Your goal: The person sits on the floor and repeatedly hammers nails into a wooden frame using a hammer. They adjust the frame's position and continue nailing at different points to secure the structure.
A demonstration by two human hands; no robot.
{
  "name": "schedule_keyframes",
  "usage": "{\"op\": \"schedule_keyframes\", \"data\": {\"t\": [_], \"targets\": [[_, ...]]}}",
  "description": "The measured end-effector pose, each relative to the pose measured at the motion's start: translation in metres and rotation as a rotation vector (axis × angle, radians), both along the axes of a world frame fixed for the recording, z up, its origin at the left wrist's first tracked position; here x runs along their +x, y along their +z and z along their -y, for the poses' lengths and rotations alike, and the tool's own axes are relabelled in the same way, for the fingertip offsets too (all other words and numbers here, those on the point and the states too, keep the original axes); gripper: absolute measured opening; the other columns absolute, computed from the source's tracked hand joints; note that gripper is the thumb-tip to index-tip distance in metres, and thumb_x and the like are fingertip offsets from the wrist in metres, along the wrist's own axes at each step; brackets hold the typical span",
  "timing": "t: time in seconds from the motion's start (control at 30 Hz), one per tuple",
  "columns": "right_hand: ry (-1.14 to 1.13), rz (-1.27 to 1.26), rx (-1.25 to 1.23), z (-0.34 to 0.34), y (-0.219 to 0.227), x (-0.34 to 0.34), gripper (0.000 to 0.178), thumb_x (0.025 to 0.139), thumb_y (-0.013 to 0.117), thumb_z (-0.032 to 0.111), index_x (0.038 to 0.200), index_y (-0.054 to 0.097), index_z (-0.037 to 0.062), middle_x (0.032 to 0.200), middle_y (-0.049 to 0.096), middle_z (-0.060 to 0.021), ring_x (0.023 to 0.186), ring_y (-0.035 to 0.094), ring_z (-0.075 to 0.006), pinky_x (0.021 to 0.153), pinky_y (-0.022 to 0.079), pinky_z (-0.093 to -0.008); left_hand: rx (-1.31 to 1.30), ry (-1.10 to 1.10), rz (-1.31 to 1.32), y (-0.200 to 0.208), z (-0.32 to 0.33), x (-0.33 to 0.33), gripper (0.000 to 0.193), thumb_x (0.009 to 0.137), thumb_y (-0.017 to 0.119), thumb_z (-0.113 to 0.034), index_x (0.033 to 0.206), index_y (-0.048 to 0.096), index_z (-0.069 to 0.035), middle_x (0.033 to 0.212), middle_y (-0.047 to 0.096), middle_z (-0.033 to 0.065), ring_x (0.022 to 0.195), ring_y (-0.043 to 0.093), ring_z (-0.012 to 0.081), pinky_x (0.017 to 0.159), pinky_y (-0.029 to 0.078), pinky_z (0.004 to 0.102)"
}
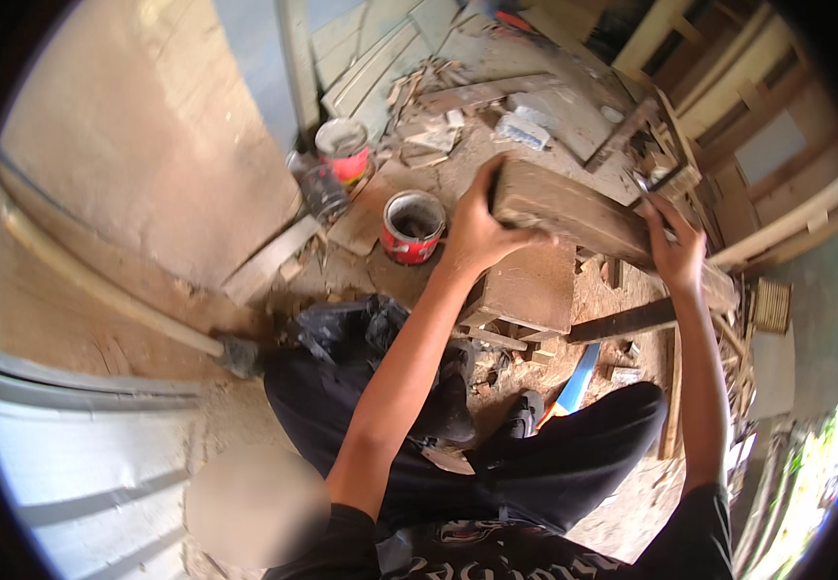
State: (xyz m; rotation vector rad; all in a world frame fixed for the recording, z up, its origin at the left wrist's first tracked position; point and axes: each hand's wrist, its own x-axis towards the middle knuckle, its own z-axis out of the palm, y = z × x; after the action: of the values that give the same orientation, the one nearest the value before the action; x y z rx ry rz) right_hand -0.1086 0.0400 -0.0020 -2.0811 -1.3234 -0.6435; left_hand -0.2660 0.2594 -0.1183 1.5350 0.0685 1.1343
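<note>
- On my feed, the floor [564, 72] is littered with wood scraps.
- I see a thick wooden beam [583, 211] slanting over a low wooden stand [532, 285]; I cannot tell whether they touch.
- A blue piece [578, 377] lies near one shoe [525, 414].
- A red can [407, 249] stands left of the beam.
- The hands are apart, both clamped on the beam: left hand [483, 232] at its left end, right hand [676, 249] farther along.

black T-shirt [559, 543], pale lettering [525, 572], black trousers [574, 449]
</note>
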Motion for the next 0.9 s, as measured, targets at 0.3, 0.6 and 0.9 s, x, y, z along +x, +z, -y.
{"op": "schedule_keyframes", "data": {"t": [0.3, 0.6, 0.9], "targets": [[0.088, -0.32, 0.005, 0.0, 0.013, 0.014, 0.027, 0.1, 0.064, 0.022, 0.117, 0.071, 0.002, 0.091, 0.076, -0.015, 0.093, 0.075, -0.0238, 0.085, 0.054, -0.0364, 0.185, 0.077, -0.072, 0.004, 0.008, -0.011, 0.122, 0.062, 0.097, -0.012, 0.156, 0.02, -0.001, 0.145, 0.046, 0.0217, 0.129, 0.053, 0.0297, 0.108, 0.047, 0.0419], [0.123, -0.316, 0.18, 0.016, 0.016, 0.004, 0.024, 0.098, 0.066, 0.019, 0.114, 0.072, 0.0023, 0.094, 0.077, -0.0125, 0.093, 0.073, -0.0224, 0.087, 0.054, -0.0349, 0.196, 0.111, -0.15, 0.008, 0.012, -0.014, 0.122, 0.062, 0.095, -0.004, 0.156, 0.017, -0.004, 0.136, 0.056, 0.0179, 0.122, 0.059, 0.0252, 0.103, 0.051, 0.0386], [0.077, 0.14, 0.469, 0.063, 0.004, -0.024, 0.016, 0.092, 0.07, 0.004, 0.106, 0.073, -0.0016, 0.097, 0.075, -0.0155, 0.085, 0.073, -0.0216, 0.073, 0.056, -0.0313, 0.41, 0.269, -0.251, 0.024, 0.028, -0.042, 0.129, 0.069, 0.093, -0.037, 0.159, 0.008, 0.0, 0.163, 0.015, 0.0264, 0.15, 0.023, 0.0364, 0.122, 0.021, 0.0481]]}}
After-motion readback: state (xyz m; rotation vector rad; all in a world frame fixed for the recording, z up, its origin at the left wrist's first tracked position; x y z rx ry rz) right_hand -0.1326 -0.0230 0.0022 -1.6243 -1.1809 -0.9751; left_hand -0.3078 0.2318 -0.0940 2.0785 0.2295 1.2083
